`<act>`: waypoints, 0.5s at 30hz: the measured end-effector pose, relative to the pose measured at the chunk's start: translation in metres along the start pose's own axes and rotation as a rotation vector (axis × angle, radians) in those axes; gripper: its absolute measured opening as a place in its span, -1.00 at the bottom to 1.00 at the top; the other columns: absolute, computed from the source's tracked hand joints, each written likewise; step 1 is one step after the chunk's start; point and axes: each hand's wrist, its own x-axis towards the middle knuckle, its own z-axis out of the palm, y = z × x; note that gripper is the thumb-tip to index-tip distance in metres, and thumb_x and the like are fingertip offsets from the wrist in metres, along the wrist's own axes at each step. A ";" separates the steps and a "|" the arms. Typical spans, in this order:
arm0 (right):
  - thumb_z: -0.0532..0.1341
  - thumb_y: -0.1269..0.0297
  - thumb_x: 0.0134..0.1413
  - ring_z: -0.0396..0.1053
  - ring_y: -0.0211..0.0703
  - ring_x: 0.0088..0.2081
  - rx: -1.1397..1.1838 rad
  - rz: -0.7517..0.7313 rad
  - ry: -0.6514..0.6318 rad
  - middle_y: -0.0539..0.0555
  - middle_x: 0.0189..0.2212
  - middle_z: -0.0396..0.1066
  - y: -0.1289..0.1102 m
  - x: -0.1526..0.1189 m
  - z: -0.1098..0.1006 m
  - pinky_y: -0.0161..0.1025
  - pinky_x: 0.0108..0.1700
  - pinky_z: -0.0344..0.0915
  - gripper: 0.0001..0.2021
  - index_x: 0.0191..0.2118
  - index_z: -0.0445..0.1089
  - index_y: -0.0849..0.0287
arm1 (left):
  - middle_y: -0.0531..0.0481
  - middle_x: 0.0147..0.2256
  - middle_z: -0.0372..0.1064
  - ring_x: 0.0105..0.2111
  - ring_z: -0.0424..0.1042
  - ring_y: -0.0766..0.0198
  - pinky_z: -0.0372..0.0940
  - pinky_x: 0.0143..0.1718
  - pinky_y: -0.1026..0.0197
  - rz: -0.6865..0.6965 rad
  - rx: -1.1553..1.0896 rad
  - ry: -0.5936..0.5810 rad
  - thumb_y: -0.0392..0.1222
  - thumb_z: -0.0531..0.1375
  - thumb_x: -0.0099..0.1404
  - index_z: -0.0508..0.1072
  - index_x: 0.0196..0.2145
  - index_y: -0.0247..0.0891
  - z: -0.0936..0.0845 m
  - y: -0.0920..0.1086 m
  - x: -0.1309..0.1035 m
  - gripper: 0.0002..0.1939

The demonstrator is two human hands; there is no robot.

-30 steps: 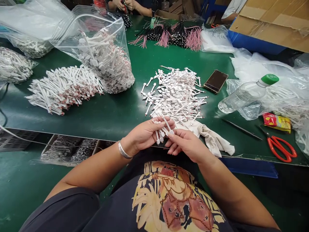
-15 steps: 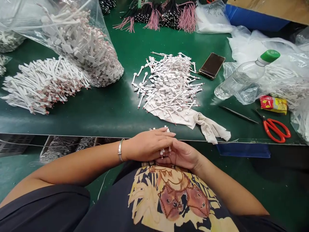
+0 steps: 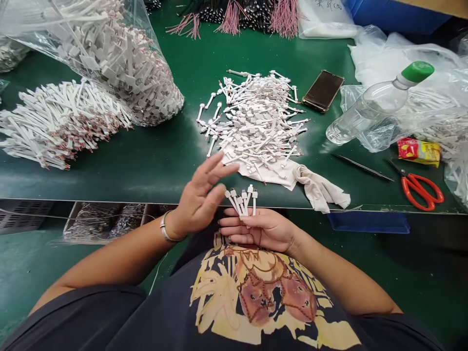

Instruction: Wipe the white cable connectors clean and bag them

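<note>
Several short white cables (image 3: 244,199) fan upward from my right hand (image 3: 261,229), pinched between its thumb and fingers near the table's front edge. My left hand (image 3: 202,197), with a bracelet at the wrist, is raised just left of them, its fingers apart and nothing in it. Beyond both hands a loose heap of white cables (image 3: 261,117) lies on the green table (image 3: 153,165), partly on a white cloth (image 3: 321,187).
At the left lie a cable pile (image 3: 62,122) and a full clear bag (image 3: 135,73). To the right are a phone (image 3: 323,91), a bottle (image 3: 369,112), tweezers (image 3: 361,167), red-handled scissors (image 3: 420,190) and a snack packet (image 3: 419,151). Black-and-pink wire bundles (image 3: 237,14) lie at the back.
My left hand has lifted off my right hand and moved up and left, its fingers spreading. The cables in my right hand now show clearly. The view has shifted slightly.
</note>
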 end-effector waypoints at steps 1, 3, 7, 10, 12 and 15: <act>0.24 0.34 0.09 0.42 -0.10 0.00 -0.005 0.002 0.004 0.23 0.02 0.40 0.000 -0.001 0.000 -0.17 0.07 0.30 -0.62 0.05 0.33 0.25 | -0.11 0.01 0.40 0.14 0.25 0.09 -0.03 0.25 -0.01 -0.025 0.006 0.108 -0.21 0.24 0.19 0.26 0.13 -0.14 0.000 0.001 -0.002 -0.45; 0.23 0.35 0.09 0.43 -0.10 -0.01 -0.013 0.000 0.009 0.22 0.02 0.40 0.000 -0.001 -0.001 -0.20 0.05 0.32 -0.62 0.05 0.33 0.24 | -0.08 -0.06 0.45 0.06 0.34 0.13 0.07 0.20 0.03 -0.045 0.052 0.228 -0.21 0.20 0.24 0.30 0.08 -0.15 0.000 0.003 -0.009 -0.56; 0.24 0.38 0.07 0.43 -0.12 0.00 -0.019 0.001 0.006 0.20 0.02 0.40 0.000 -0.001 -0.002 -0.25 0.03 0.33 -0.59 0.07 0.31 0.23 | -0.02 -0.27 0.49 -0.26 0.46 0.26 0.29 -0.07 0.19 -0.009 0.218 0.370 -0.24 0.16 0.27 0.43 -0.10 -0.18 -0.003 0.003 -0.029 -0.78; 0.27 0.40 0.03 0.42 -0.12 0.01 -0.024 0.001 0.001 0.21 0.05 0.38 0.001 -0.001 -0.002 -0.23 0.07 0.30 -0.55 0.08 0.29 0.21 | 0.03 -0.45 0.43 -0.43 0.40 0.32 0.28 -0.27 0.26 -0.006 0.352 0.398 -0.27 0.20 0.23 0.50 -0.24 -0.20 -0.010 0.000 -0.046 -0.87; 0.28 0.40 0.01 0.41 -0.13 0.02 -0.029 -0.002 -0.002 0.21 0.06 0.37 0.001 -0.001 -0.002 -0.21 0.09 0.28 -0.54 0.08 0.28 0.20 | 0.04 -0.47 0.41 -0.45 0.38 0.32 0.27 -0.29 0.26 0.002 0.415 0.377 -0.28 0.23 0.20 0.52 -0.25 -0.19 -0.017 -0.003 -0.054 -0.86; 0.29 0.38 0.01 0.41 -0.13 0.01 -0.034 -0.003 0.001 0.20 0.06 0.37 0.002 -0.001 -0.001 -0.19 0.10 0.27 -0.54 0.08 0.29 0.20 | 0.01 -0.40 0.45 -0.38 0.40 0.27 0.28 -0.20 0.21 0.066 0.518 0.332 -0.29 0.24 0.19 0.52 -0.21 -0.16 -0.026 -0.008 -0.053 -0.81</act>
